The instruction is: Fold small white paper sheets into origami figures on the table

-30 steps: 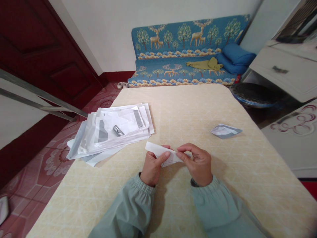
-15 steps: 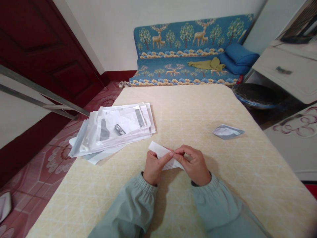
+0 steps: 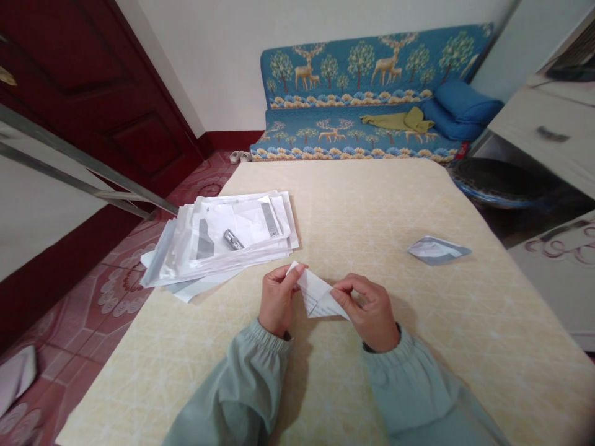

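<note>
A small folded piece of white paper (image 3: 318, 297) with printed lines is held just above the table. My left hand (image 3: 277, 298) pinches its upper left corner between thumb and fingers. At its right edge, my right hand (image 3: 369, 310) grips it the same way, fingers curled. To the right lies a folded paper shape (image 3: 437, 250), pointed at both ends, white and grey. A stack of papers and plastic sleeves (image 3: 232, 217) sits on the left, with a small silver metal object (image 3: 233, 240) on top, perhaps a clipper.
The table (image 3: 372, 204) has a pale yellow patterned cover. Beyond it stands a blue bench (image 3: 320, 136) with deer designs, a green cloth (image 3: 400, 121) and blue cushions (image 3: 465, 105). A white cabinet (image 3: 548, 148) is at the right, a dark red door (image 3: 121, 80) at the left.
My left hand has shifted from the paper's lower middle to its upper left corner, and the hands are farther apart. More of the paper's printed face shows. The view has turned slightly left.
</note>
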`<control>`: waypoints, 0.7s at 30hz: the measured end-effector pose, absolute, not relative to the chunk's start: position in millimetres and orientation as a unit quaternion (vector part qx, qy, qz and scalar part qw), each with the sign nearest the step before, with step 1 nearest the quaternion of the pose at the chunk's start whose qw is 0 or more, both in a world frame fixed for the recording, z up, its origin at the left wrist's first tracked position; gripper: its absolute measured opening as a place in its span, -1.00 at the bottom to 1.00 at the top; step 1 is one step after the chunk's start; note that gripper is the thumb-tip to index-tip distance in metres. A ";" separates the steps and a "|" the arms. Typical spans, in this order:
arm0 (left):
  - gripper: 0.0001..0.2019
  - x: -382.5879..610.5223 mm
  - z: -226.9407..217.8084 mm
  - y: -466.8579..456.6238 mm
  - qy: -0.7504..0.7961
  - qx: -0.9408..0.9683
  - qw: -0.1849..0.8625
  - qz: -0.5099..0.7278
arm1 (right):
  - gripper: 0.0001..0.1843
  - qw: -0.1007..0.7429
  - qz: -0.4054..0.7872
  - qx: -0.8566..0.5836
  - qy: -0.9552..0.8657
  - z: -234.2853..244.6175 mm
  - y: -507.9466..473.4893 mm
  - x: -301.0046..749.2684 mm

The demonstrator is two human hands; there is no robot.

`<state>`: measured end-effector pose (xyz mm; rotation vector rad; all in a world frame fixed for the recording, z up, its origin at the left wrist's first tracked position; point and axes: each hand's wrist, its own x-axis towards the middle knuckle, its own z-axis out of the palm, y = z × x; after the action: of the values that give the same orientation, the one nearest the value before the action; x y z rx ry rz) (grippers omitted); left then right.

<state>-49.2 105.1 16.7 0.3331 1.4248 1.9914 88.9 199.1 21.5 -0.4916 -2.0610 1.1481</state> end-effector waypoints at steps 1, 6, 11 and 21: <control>-0.79 -48.6 17.3 105.2 0.541 0.123 0.326 0.765 | -0.86 0.357 0.447 -0.191 -0.797 21.5 198.6 88.8; -0.78 -38.5 15.2 107.1 0.506 0.108 0.329 0.790 | -0.86 0.359 0.470 -0.206 -0.780 20.8 195.7 89.6; -0.79 -31.0 14.0 106.1 0.534 0.149 0.375 0.743 | -0.84 0.342 0.521 -0.219 -0.751 18.9 193.2 91.1; -0.74 -37.1 17.9 103.6 0.607 0.213 0.418 0.642 | -0.71 0.191 0.591 -0.213 -0.755 11.7 195.7 84.9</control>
<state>-37.1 103.6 17.9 0.5334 1.5228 1.6102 84.9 195.7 11.7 -0.5976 -2.1191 1.6584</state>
